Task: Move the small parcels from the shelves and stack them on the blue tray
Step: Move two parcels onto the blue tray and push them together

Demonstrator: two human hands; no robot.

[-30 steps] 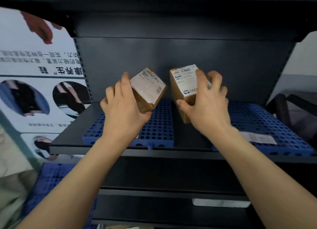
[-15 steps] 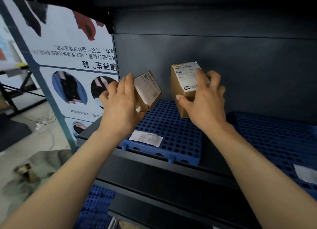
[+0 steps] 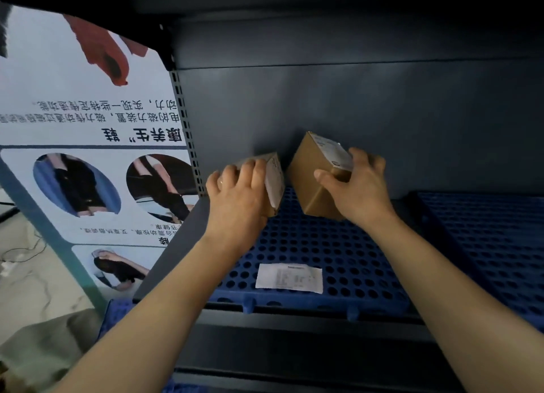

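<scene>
View: head camera, directed forward and down into a dark steel shelf [image 3: 294, 323].
Left hand [image 3: 235, 198]: fingers are curled over the top of the left parcel [image 3: 274, 180], which is gripped from above.
Left parcel: a small brown carton. Its white label is turned toward the right hand [image 3: 357, 191]. Contact with the tray below cannot be told.
Right hand: thumb and fingers are clamped on opposite faces of the right parcel [image 3: 312, 172].
Right parcel: held tilted, just left of the right palm and near the left parcel. Its lower edge is hidden.
Blue tray [image 3: 338, 254]: perforated, located directly beneath both hands.
Paper slip [image 3: 290, 276]: lies loose on the tray, nearer the person than both hands and between the forearms.
Step, as judged: both parcels are being set down at the rear of the tray.
Risk, tipping: the right parcel may roll onto a side face if it is released while tilted.
Risk, collision: adjacent corners may be knocked together, since the parcels are close.
Risk, unstable stack: a carton seated across the perforations or on the slip may rock.
</scene>
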